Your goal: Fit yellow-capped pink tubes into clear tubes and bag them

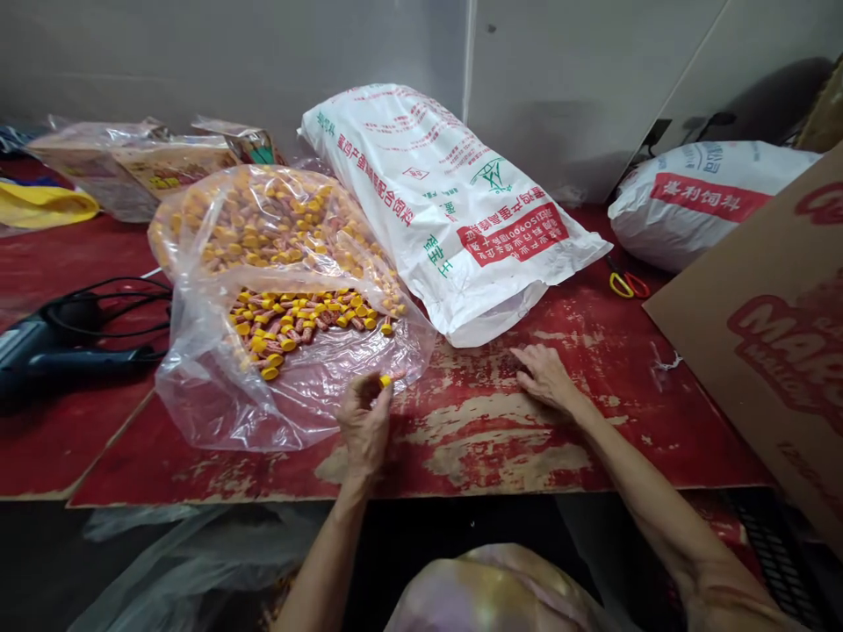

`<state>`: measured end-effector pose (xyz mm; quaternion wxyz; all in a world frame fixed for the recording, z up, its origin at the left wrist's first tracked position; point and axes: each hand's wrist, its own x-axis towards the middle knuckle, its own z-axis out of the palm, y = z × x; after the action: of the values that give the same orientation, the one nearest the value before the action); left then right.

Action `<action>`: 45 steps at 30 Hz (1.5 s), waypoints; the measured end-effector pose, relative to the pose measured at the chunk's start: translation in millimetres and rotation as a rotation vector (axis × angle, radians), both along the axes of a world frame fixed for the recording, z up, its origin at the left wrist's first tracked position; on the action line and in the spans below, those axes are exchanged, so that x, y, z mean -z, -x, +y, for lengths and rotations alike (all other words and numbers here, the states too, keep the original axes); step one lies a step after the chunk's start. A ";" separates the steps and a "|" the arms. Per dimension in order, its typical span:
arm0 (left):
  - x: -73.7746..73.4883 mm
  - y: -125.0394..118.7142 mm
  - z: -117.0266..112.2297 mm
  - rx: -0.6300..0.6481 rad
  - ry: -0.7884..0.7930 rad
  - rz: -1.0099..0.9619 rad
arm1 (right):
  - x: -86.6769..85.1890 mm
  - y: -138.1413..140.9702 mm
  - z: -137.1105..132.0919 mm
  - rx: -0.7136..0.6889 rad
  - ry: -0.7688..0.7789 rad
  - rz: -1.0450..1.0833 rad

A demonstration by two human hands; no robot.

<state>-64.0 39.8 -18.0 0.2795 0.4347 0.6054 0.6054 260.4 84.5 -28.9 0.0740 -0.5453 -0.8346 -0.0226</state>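
My left hand (363,430) is closed in a pinch on a small yellow-capped tube (386,381) with a pinkish body, at the near edge of a clear plastic bag (217,395). Many of the same yellow-capped pink pieces (290,325) fill the bag and spill toward its open mouth. My right hand (548,377) rests on the worn red tabletop (487,430), fingers apart, with nothing visible in it. Just beyond it lies a white woven sack (421,202) with red and green print, its mouth toward me.
A dark blue handheld device (79,351) with a black cord lies left. Several clear packages (177,162) stand behind the bag. Scissors (629,283) with yellow and red handles lie near another white sack (698,211). A cardboard box (777,325) leans in from the right.
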 end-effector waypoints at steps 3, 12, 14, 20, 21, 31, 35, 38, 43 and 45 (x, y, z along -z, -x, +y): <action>4.1 -21.9 -28.7 0.100 0.093 -0.268 | -6.4 -6.5 17.5 0.012 -0.040 -0.061; 13.1 -58.2 -60.2 0.187 0.211 -0.680 | -28.5 29.1 -30.9 -0.285 0.296 0.306; 11.5 -63.3 -62.8 0.198 0.224 -0.687 | -33.6 45.4 -51.1 -0.356 0.345 0.365; 12.6 -72.0 -71.8 0.203 0.185 -0.628 | -37.4 76.9 -69.5 -0.407 0.355 0.410; 12.8 -72.9 -73.7 0.190 0.185 -0.610 | -36.3 79.7 -70.1 -0.403 0.353 0.412; 14.3 -83.0 -89.8 0.212 0.225 -0.568 | -7.8 112.6 -97.3 -0.156 0.198 0.480; 11.3 -77.9 -82.9 0.373 0.244 -0.437 | -27.1 105.4 -79.7 -0.141 0.335 0.318; 5.7 -71.0 -77.3 0.368 0.199 -0.217 | -46.1 98.8 -58.0 -0.097 0.404 -0.061; 0.4 -42.3 -45.2 0.104 0.063 0.226 | -52.8 104.2 -37.2 -0.068 0.376 -0.371; 1.3 -25.0 -16.5 0.014 0.076 0.386 | -49.6 103.4 -35.7 -0.081 0.378 -0.341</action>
<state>-39.0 23.3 -19.3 0.1789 0.5360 0.6670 0.4857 157.0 48.8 20.7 -0.1703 -0.5037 -0.8457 0.0454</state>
